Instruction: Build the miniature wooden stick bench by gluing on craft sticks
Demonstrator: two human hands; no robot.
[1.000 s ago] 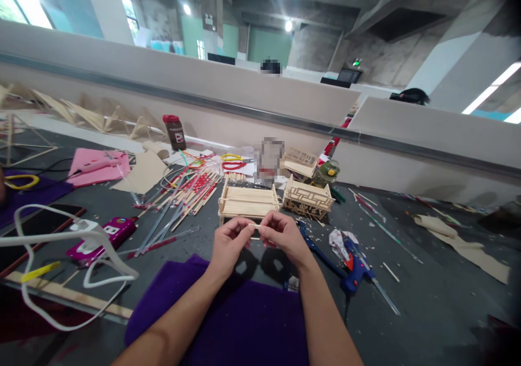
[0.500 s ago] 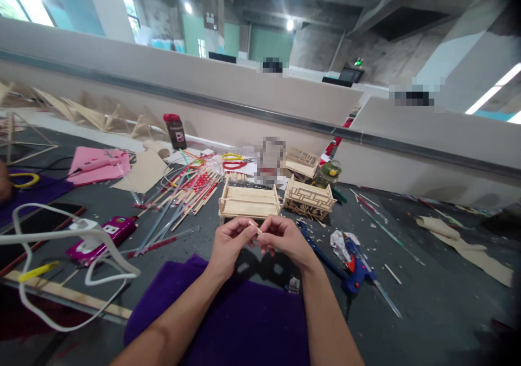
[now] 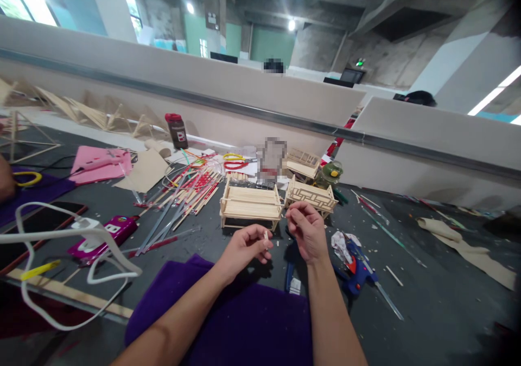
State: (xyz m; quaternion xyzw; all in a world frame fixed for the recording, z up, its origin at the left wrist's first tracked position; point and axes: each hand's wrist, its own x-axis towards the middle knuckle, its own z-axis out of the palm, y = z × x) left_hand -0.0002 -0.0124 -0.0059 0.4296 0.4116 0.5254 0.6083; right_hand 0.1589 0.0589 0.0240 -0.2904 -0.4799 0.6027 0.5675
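Note:
My left hand (image 3: pixel 248 249) pinches a short pale wooden stick piece (image 3: pixel 266 236) between thumb and fingertips. To its right, my right hand (image 3: pixel 307 230) is raised with the thumb and fingers drawn together; whether anything small sits in them I cannot make out. Just beyond the left hand stands a small bench-like model (image 3: pixel 251 202) built from wooden sticks. A second stick model (image 3: pixel 311 195) with a lattice side is close behind my right hand, which covers part of its left end. A dark blue tool (image 3: pixel 290 271) lies on the table below the right hand, partly hidden.
At right lies a blue hot glue gun (image 3: pixel 357 274). Red-tipped sticks and glue sticks (image 3: pixel 199 192) are piled left of the models. A purple power strip (image 3: pixel 103 238) with white cable and a purple cloth (image 3: pixel 228 322) lie nearer. Another person's hand (image 3: pixel 5 181) shows at far left.
My hands were together at the stick piece and have come apart. The right hand moved up and right, while the left keeps the piece, now turned more upright.

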